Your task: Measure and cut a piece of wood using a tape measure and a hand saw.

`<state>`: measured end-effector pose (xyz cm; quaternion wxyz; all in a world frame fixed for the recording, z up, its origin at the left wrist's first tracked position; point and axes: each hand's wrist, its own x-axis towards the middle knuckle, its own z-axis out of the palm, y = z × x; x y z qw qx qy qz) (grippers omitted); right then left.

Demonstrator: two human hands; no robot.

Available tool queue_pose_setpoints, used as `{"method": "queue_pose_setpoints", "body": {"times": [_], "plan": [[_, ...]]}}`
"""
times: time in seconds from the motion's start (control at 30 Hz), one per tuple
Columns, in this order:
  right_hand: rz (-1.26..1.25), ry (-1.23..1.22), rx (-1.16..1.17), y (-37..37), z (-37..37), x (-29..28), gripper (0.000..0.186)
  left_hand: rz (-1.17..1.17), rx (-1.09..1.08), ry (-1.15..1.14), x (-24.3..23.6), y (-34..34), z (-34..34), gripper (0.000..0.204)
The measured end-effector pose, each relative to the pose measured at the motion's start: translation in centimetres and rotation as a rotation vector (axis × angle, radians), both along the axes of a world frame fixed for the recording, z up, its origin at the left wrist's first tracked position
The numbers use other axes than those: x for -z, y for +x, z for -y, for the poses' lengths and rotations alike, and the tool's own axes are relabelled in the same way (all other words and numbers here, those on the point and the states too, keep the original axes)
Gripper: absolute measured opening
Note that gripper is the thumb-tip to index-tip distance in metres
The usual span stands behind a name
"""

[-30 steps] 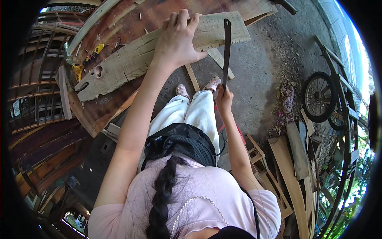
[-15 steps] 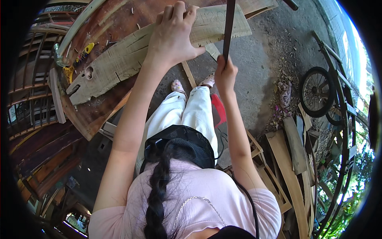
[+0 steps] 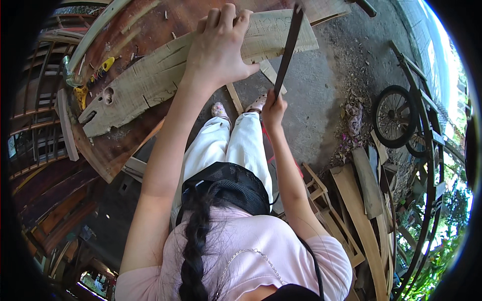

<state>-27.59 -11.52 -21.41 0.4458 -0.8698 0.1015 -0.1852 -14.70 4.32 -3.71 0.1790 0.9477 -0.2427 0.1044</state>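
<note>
My left hand point(image 3: 217, 45) presses on a long pale wooden board point(image 3: 145, 75), with its fingers bent over the far side and the thumb spread along the near edge. The board is rough, with knots and cracks toward its left end. My right hand point(image 3: 274, 110) is closed around the near end of a long, narrow, dark flat metal tool point(image 3: 288, 52). This tool slants up and away across the board's right part, near its end. Its exact kind cannot be made out, and the grip is hidden by my fingers.
The board lies on a brown wooden worktable point(image 3: 113, 163). A yellow-handled tool point(image 3: 102, 70) and a hammer point(image 3: 72, 75) lie at its left. Lumber scraps point(image 3: 351, 200) are piled at right, below a wheel point(image 3: 395, 116). Slatted wooden furniture point(image 3: 32, 100) stands at left.
My right hand has drawn closer to me and slightly left, and the metal tool with it, now more slanted. My left hand stays on the board.
</note>
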Motion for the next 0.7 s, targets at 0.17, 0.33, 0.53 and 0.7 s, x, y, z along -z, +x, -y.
{"method": "queue_pose_setpoints", "body": {"times": [0.17,0.33,0.53,0.7], "plan": [[0.065,0.039,0.011,4.5,-1.1,-2.7,0.007,0.001,0.007,-0.060,0.4,0.4,-0.2,0.077],[0.003,0.073,0.025,1.7,-0.9,2.1,0.010,-0.008,0.006,-0.048,0.5,0.1,-0.4,0.079],[0.112,0.092,0.014,3.5,-1.1,0.7,0.018,-0.005,-0.007,-0.042,0.7,0.6,-0.8,0.081],[0.078,0.061,0.013,3.2,-1.1,3.0,0.012,-0.025,0.013,-0.061,0.4,0.7,-0.7,0.082]]}}
